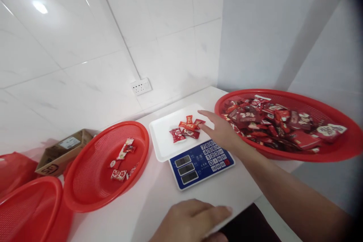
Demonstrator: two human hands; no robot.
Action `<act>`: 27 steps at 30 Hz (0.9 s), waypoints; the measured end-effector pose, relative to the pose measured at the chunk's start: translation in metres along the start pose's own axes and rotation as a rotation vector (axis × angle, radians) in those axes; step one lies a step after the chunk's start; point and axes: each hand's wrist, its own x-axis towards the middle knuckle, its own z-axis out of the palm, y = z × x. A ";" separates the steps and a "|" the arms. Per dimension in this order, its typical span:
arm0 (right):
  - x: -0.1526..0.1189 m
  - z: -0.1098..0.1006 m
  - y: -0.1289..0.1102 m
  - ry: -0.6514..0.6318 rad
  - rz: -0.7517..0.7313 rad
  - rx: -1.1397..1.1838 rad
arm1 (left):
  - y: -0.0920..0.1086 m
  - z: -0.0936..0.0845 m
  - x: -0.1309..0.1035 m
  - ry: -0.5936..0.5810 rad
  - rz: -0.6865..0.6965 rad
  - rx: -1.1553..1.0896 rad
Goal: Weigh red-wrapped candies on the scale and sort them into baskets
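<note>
My right hand (pixel 219 128) reaches over the right side of a white scale tray (pixel 160 145), its fingers apart. One fingertip is at the edge of a small red candy packet (pixel 199 123); whether it touches is hard to tell. Several other red and orange wrapped candies (pixel 187 125) lie bunched on the tray. Below the tray is the blue panel of a digital scale (pixel 198 166) with number keys and three small displays. My left hand (pixel 193 221) is closed on the front edge of the white table (pixel 159 196), with a finger above and another below it.
To the right stands a wide red basket (pixel 283 92) heaped with wrapped snacks. A tilted red basket (pixel 85 181) on the left holds a few packets. Another red basket (pixel 56 196), a cardboard box (pixel 64 151) and a red bag (pixel 17 170) are farther left. A wall socket (pixel 141 86) is behind.
</note>
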 end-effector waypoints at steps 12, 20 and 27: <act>-0.124 0.002 0.045 0.024 0.192 0.288 | -0.061 -0.018 -0.005 0.420 -0.393 -0.005; -0.151 0.024 0.036 -0.528 0.003 0.119 | -0.067 -0.029 0.023 0.531 -0.336 0.106; -0.149 0.027 0.041 -0.636 0.067 0.161 | -0.066 -0.042 0.058 0.461 -0.199 0.268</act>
